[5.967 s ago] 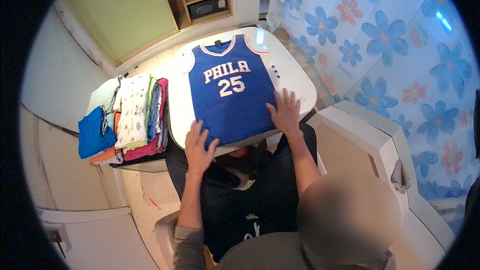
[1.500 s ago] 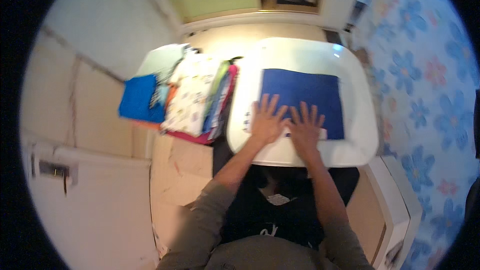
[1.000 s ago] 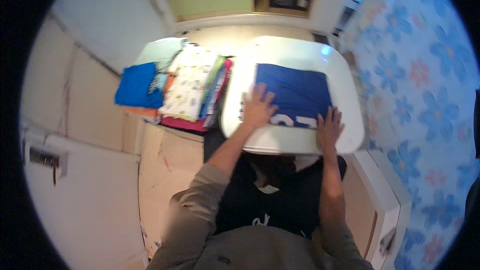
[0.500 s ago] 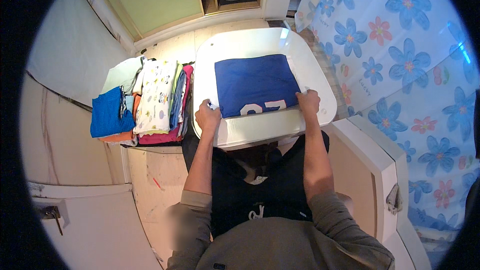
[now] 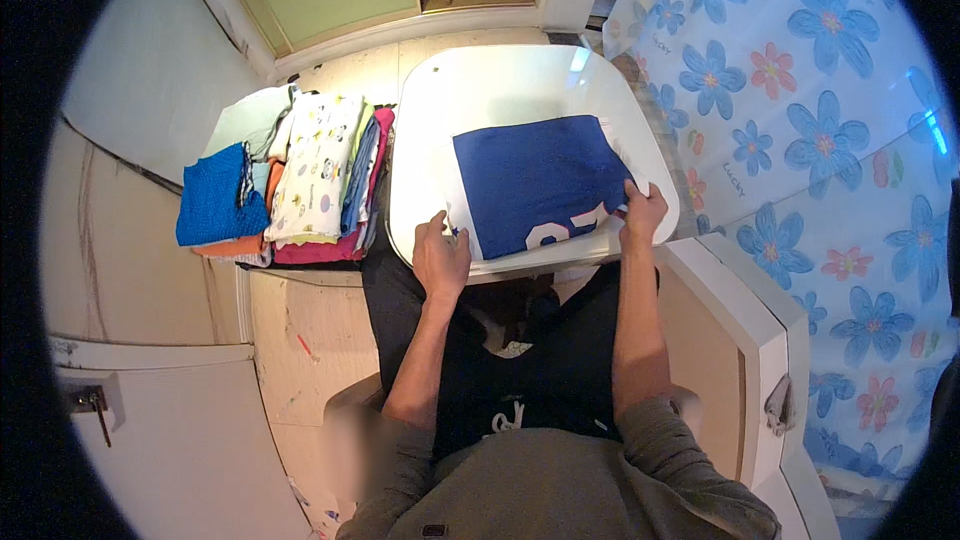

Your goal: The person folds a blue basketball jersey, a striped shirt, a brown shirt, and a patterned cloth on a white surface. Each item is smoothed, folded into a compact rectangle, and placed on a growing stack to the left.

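Blue jersey (image 5: 530,175) cloth, folded into a rough square with part of its white lettering showing at the near edge, lies in front of me on the white bench (image 5: 500,80). My right hand (image 5: 642,216) has its fingers closed on the near right edge. My left hand (image 5: 442,262) is at the near left corner, thumb and fingers parted; I can't tell whether they touch it. Folded clothes (image 5: 318,165) sit piled just left of the bench.

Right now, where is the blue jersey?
In the head view, the folded blue jersey is on the white table, right of the stacked clothes; the right hand grips its right side, the left hand is near its lower-left corner.
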Action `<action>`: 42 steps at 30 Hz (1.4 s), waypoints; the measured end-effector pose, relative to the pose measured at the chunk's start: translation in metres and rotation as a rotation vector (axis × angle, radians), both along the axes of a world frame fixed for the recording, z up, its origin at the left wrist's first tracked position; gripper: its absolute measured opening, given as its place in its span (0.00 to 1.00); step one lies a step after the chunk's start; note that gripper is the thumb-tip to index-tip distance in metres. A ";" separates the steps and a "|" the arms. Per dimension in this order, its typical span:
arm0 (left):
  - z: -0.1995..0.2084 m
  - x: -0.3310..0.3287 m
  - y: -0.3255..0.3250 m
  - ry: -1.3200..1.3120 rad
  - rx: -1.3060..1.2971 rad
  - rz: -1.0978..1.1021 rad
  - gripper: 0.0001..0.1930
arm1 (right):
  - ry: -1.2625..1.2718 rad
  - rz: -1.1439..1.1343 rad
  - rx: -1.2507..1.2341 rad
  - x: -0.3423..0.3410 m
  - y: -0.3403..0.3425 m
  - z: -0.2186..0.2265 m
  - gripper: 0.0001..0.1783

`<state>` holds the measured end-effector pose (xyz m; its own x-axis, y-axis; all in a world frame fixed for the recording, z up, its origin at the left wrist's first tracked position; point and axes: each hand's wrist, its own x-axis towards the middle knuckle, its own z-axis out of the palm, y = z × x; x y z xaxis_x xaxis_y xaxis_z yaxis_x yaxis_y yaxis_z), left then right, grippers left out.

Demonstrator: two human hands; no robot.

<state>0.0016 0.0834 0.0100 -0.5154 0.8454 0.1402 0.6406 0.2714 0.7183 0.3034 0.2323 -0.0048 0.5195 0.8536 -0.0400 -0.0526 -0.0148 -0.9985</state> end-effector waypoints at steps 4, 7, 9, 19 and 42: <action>-0.016 -0.011 0.014 -0.493 0.056 0.072 0.23 | -0.638 0.166 0.157 -0.098 -0.014 0.036 0.16; -0.025 -0.021 0.018 -0.930 0.088 0.113 0.21 | -1.031 0.649 0.355 -0.159 -0.045 0.037 0.14; -0.010 -0.023 0.025 -1.186 0.092 0.152 0.21 | -1.205 0.825 0.390 -0.178 -0.061 0.004 0.13; 0.008 -0.041 0.053 -1.036 -0.087 0.096 0.32 | -1.167 0.875 0.289 -0.183 -0.094 0.000 0.19; -0.019 -0.041 0.188 -0.609 -0.015 -0.031 0.39 | -1.044 0.873 0.389 -0.189 -0.119 -0.003 0.30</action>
<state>-0.0396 0.2715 -0.0094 -0.4740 0.8611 -0.1841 0.1238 0.2721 0.9543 0.1145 0.1132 -0.0077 -0.5295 0.7783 0.3375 0.5847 0.6231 -0.5195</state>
